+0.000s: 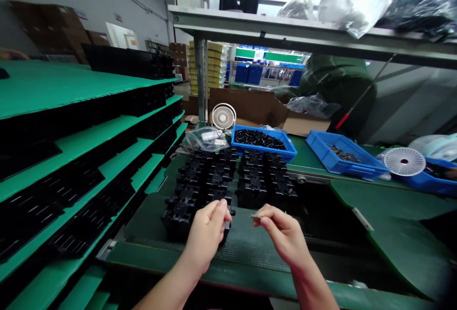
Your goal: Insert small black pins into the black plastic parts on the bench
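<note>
Your right hand point(280, 229) pinches small thin piece point(255, 216), long axis pointing left toward your left hand point(209, 226). Left fingers curled closed; can't tell if gripping anything. Black blocks point(183, 200) ahead, rows running away; left hand nearer.

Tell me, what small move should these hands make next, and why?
Perhaps move the right hand left toward the front-left black parts: it pinches a small thin piece, apart from those parts, while the left hand appears in front of them; whether that one holds anything is unclear.
</note>
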Motion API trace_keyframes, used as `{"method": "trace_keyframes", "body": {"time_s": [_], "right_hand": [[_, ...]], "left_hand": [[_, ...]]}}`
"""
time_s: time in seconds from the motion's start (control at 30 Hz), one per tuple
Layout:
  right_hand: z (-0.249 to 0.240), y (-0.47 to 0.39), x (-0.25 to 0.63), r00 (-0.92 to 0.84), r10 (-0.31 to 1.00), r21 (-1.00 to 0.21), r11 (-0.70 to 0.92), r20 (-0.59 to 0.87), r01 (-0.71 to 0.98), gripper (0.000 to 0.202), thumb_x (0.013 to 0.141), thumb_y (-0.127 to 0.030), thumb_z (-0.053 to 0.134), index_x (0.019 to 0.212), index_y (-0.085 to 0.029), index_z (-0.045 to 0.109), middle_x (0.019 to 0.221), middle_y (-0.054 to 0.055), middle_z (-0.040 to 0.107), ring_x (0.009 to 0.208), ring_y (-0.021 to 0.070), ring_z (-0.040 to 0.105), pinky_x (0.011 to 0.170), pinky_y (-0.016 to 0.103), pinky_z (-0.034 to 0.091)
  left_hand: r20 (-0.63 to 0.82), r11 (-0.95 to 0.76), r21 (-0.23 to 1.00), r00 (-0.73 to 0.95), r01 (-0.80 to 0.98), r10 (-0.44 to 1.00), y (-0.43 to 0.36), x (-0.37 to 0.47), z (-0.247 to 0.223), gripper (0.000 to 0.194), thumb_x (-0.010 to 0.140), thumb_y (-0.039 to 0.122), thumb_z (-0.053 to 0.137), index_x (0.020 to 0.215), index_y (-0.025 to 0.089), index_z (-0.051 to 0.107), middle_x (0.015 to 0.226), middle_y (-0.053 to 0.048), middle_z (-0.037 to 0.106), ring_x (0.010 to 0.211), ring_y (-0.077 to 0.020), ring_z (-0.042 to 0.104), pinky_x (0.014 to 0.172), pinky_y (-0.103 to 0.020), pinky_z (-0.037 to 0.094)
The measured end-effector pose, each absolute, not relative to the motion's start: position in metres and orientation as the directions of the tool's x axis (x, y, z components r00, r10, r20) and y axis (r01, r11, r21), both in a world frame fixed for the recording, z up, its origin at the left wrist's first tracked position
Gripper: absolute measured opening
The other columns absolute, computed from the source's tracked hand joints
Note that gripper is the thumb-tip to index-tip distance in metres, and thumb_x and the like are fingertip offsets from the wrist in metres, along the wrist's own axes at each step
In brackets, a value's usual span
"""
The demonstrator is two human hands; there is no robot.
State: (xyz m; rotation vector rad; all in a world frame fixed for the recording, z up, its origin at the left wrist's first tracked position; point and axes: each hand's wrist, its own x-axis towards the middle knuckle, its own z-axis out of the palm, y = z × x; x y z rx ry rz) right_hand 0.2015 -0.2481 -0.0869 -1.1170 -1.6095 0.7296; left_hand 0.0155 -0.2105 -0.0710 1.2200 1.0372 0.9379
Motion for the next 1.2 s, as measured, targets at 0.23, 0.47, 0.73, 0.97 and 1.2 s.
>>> {"method": "trace_keyframes", "body": {"time_s": [0.23,0.47,0.73,0.97,1.2], "right_hand": [[-0.085,-0.249,0.199,-0.121,0.918,-0.831,0.394,0.378,0.392,0.015,0.090,-0.023,0.052,0.083,-0.019,0.064,0.078,0.003,0.063,0.072,0.0135,0.058,0.067,0.024,0.042],[-0.087,-0.248,0.196,-0.146,0.932,-0.889,0.360,0.332,0.283,0.016,0.090,-0.025,0.053,0.081,-0.018,0.064,0.078,0.003,0.064,0.074,0.0143,0.057,0.070,0.025,0.043],[-0.119,-0.240,0.173,-0.186,0.957,-0.906,0.131,0.222,-0.403,0.029,0.090,-0.038,0.051,0.072,-0.017,0.058,0.061,0.001,0.053,0.058,0.0114,0.042,0.057,0.025,0.033],[-0.129,-0.236,0.167,-0.172,0.978,-0.858,0.014,0.119,-0.514,0.027,0.092,-0.034,0.048,0.074,-0.016,0.057,0.058,-0.001,0.046,0.055,0.0099,0.035,0.054,0.024,0.028],[-0.128,-0.238,0.168,-0.212,0.968,-0.988,0.119,0.138,-0.100,0.038,0.091,-0.045,0.045,0.069,-0.016,0.056,0.059,0.001,0.051,0.056,0.0109,0.041,0.055,0.023,0.031]], "left_hand": [[-0.101,0.059,0.992,0.440,0.107,0.892,-0.213,0.017,-0.065,0.044,0.084,0.054,0.046,0.077,0.017,0.066,0.052,0.007,0.031,0.046,-0.0076,0.025,0.042,-0.021,0.018],[-0.231,0.342,0.934,0.548,-0.108,0.804,-0.215,0.019,-0.063,0.037,0.084,0.049,0.050,0.076,0.015,0.060,0.054,0.009,0.023,0.046,-0.0064,0.015,0.040,-0.019,0.011],[-0.246,0.581,0.714,0.636,-0.392,0.732,-0.223,0.020,-0.071,0.030,0.086,0.041,0.051,0.069,0.016,0.048,0.055,0.008,0.029,0.046,-0.0041,0.014,0.038,-0.016,0.009],[-0.102,0.149,0.981,0.327,-0.123,0.940,-0.227,0.020,-0.080,0.024,0.081,0.039,0.059,0.086,0.016,0.066,0.055,0.004,0.048,0.049,-0.0063,0.037,0.047,-0.018,0.033],[-0.008,0.013,1.000,0.308,-0.017,0.951,-0.220,0.018,-0.079,0.024,0.081,0.038,0.054,0.073,0.016,0.061,0.057,0.001,0.058,0.056,-0.0117,0.049,0.057,-0.024,0.039]]}}
